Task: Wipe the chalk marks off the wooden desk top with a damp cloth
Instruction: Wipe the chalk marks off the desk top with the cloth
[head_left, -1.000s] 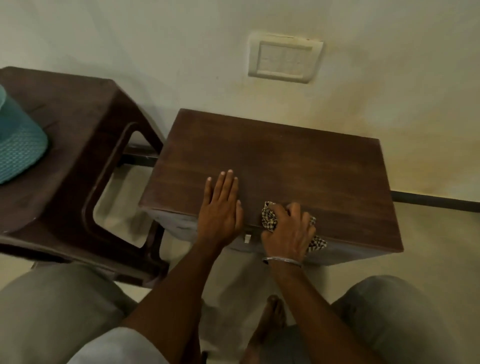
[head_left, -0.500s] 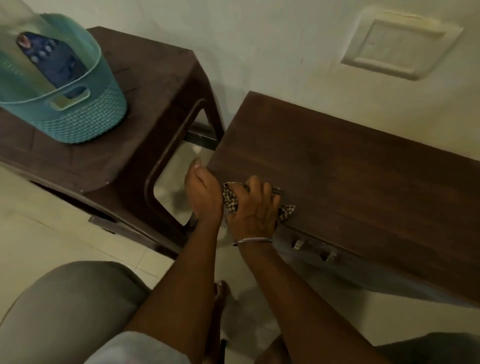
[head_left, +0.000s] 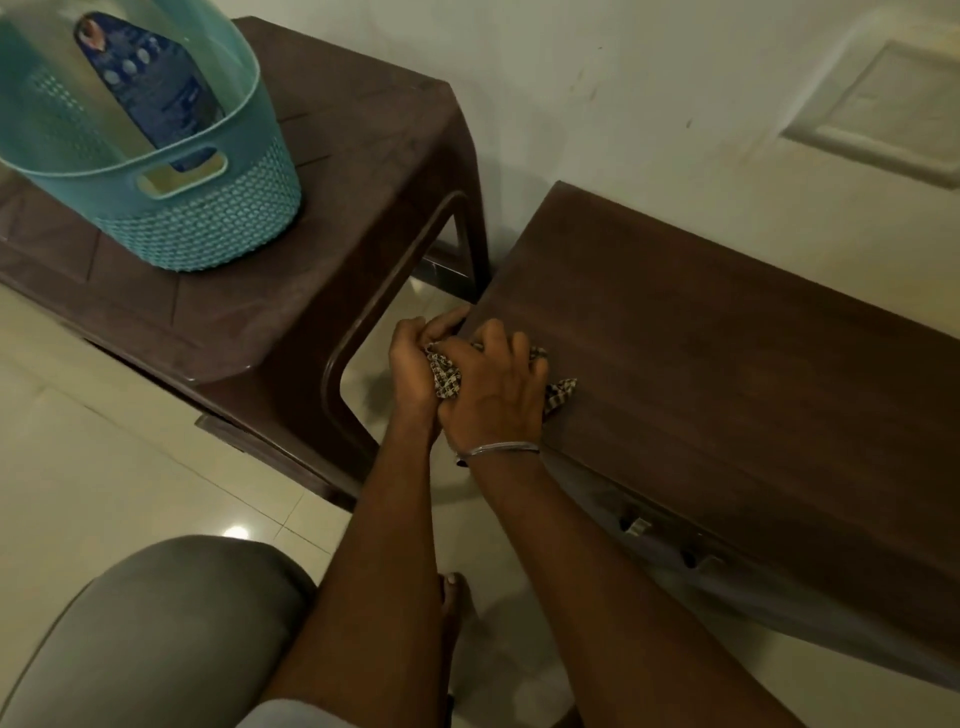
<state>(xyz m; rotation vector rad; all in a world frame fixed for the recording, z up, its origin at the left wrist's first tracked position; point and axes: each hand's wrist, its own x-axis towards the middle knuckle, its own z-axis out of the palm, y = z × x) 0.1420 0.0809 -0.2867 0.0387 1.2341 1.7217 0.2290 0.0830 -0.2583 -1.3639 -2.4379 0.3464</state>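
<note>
So the cloth (head_left: 448, 375) is sitting right at the near left corner of the wooden worktop (head_left: 727, 374), bunched up between both hands. The right hand (head_left: 493, 387) is lying on top of it, fingers curled down over the wad, so that grip is closed round it and pressing it onto the surface. The left hand (head_left: 413, 358) is hanging just off the corner, its grip also curled in and pinching the loose end. I'm guessing that's to re-bunch the rag or catch what's getting swept over the edge. The surface is looking clean to me from here, though the light's dim. A teal basket (head_left: 208, 228) is sitting on the brown plastic stool (head_left: 363, 171) just beside the worktop, out of the wiping path.
</note>
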